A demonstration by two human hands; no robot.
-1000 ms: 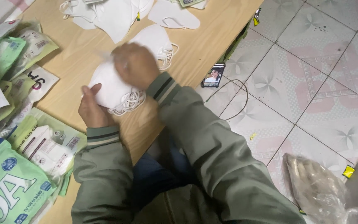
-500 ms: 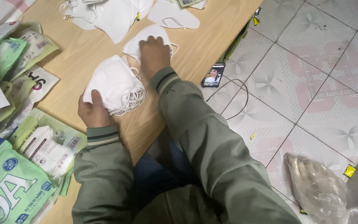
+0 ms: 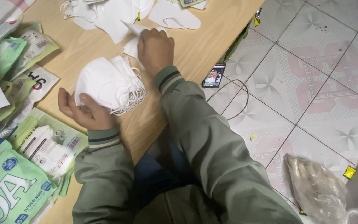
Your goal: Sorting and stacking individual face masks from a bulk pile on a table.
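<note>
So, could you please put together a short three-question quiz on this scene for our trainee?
1. True or false: the left hand holds a stack of white masks.
2. What does the right hand touch? A) the phone B) a single white mask C) the plastic bag
3. Where does the phone lie: on the wooden table or on the tiled floor?

Key: 1 true; 2 B; 3 on the tiled floor, just beside the table's edge.

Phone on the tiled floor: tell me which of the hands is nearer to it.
Right. The right hand rests on a white mask on the wooden board, just left of the phone. The left hand holds the mask stack, farther left.
</note>
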